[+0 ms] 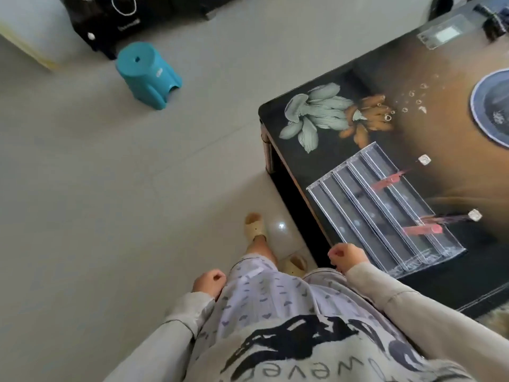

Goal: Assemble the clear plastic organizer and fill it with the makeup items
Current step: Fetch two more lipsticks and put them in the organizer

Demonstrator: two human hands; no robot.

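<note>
- One floor point(110, 175) of pale tiles takes all the space to the left of the table; it is wide and free there, with things only at its far end.
- One dark table point(413, 128) with painted goldfish stands at the right. Its rounded corner points to the floor, and its long left edge runs down toward the person.
- One black bag point(110, 20) stands far from the table, at the top of the view.
- One clear organizer point(366, 205), the thing of the task, lies on the table just beside the left edge, near the person. It has about five long stepped rows.
- One teal stool point(148, 75) stands on the floor, well apart from the table corner.
- One blue plate point(484, 106) sits on the table at its right side, cut by the frame.
- One flat clear piece point(443, 34) lies at the far end of the table.
- Two hands: the left hand point(209, 282) hangs over the floor, away from the table, clenched and holding nothing. The right hand point(347, 256) is beside the table's left edge, near the organizer but not touching it, also clenched and holding nothing.
- Two beige slippers point(254, 226) stand on the floor close to the table edge.
- Two slim red things point(388, 179) show at the organizer; I cannot tell if they are inside it.
- Two small white cubes point(424, 160) lie on the table just beyond the organizer.
</note>
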